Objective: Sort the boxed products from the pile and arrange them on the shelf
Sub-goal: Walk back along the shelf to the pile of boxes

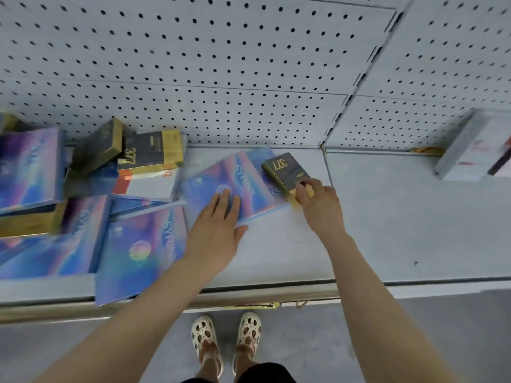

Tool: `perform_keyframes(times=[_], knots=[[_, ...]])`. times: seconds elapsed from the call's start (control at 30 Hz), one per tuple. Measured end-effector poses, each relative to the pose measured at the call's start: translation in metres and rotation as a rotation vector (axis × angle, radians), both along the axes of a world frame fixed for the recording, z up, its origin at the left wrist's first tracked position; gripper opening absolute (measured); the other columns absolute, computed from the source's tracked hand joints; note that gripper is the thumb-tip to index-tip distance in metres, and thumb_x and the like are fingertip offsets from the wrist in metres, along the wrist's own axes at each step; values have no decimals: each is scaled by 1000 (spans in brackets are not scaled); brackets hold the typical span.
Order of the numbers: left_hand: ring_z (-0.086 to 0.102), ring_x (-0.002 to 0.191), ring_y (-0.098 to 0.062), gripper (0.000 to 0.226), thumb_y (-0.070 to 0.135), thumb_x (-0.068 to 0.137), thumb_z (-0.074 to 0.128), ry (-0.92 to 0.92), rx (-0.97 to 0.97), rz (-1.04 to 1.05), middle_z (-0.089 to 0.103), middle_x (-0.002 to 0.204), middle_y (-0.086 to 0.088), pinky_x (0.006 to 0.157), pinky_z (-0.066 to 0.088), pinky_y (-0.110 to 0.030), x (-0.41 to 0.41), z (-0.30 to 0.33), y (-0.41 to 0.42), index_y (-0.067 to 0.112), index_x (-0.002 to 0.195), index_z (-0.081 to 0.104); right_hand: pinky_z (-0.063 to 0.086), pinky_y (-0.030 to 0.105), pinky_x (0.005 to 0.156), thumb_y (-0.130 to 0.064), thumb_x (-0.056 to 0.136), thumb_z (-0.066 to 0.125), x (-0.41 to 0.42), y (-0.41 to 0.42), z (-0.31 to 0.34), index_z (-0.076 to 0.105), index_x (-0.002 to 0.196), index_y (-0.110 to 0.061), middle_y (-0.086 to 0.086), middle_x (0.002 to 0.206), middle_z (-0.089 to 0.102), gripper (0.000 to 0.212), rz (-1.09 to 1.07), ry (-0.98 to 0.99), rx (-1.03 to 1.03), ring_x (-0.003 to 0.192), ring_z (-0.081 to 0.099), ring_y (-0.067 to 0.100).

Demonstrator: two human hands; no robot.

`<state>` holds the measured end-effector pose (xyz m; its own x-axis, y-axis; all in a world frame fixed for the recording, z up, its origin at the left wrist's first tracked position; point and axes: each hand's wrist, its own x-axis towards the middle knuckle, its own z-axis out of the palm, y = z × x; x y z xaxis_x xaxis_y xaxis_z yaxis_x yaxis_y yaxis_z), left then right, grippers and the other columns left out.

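Note:
A pile of boxes covers the left of the grey shelf (387, 222): several flat blue-pink boxes (141, 250) and dark boxes with gold edges marked 377 (150, 152). One blue-pink box (249, 175) lies flat near the shelf's middle. My left hand (218, 225) rests flat on its near edge, fingers spread. A small dark-and-gold 377 box (286, 170) sits on that box's right side, and my right hand (318, 203) grips its near end.
A white box with red print (475, 150) lies at the shelf's far right. Pegboard (221, 64) backs the shelf. A metal rail (249, 295) runs along the front edge. My feet in cream clogs (226, 335) stand on the grey floor below.

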<state>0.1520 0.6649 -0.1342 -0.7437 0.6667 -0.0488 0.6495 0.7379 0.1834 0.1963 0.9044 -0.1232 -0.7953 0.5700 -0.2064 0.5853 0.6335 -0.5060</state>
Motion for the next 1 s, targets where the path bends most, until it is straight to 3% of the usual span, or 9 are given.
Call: perform_keyframes(times=[0.07,0.13,0.27,0.33,0.47,0.7,0.8,0.9,1.0], knots=[[61,110,-39,56,42,90,40,67,21,7,60,129,-20,89,54,-43,4,9,-1,6,126,63,40,35,94,-52,86,61,-3,0,5,44,139,-16,16,128,46,66,-66,52,-43,112,51,36],[61,100,-38,46,39,86,63,105,119,63,62,123,-13,80,53,-39,-6,17,-2,11,122,65,42,36,96,-46,80,75,-7,2,11,32,147,-12,15,134,37,87,-78,27,-86,115,52,35],[31,137,-36,96,59,78,68,-144,50,231,34,150,-17,112,27,-42,-53,28,3,13,151,26,41,36,93,-52,76,77,-14,1,19,30,146,-8,16,132,41,96,-21,-69,-65,118,50,32],[34,137,-35,107,70,77,59,-228,-20,264,36,147,-19,112,29,-42,-72,29,7,10,153,14,41,34,90,-56,75,77,-15,1,17,39,139,-10,12,125,51,88,-12,-90,-57,113,53,29],[51,113,-36,89,69,75,63,-287,-37,293,51,122,-20,91,42,-40,-87,33,5,9,136,40,43,29,78,-49,72,82,-11,3,15,50,123,-15,2,111,60,69,-108,6,-205,96,57,20],[59,92,-26,42,50,81,71,-202,337,313,61,102,-1,73,38,-32,-79,56,-5,25,112,60,53,33,74,-18,72,82,19,3,25,58,104,-21,-5,89,65,40,-342,402,-441,80,62,14],[56,88,-23,30,36,86,71,-312,556,334,61,96,1,77,40,-35,-70,64,-12,18,105,57,53,35,69,-12,73,77,38,-3,33,62,91,-22,-2,82,67,25,-455,554,-512,73,60,16],[56,83,-31,36,40,84,70,-467,744,377,60,87,-6,77,45,-42,-58,60,-22,14,101,54,52,33,73,-16,88,68,60,-14,43,60,97,-19,6,91,65,13,-514,650,-541,79,59,16],[59,85,-24,36,41,80,65,-650,930,385,65,97,-11,81,48,-41,-41,58,-25,16,105,57,52,34,72,-29,98,57,87,-28,56,54,103,-23,3,96,62,8,-565,632,-484,84,58,15]])
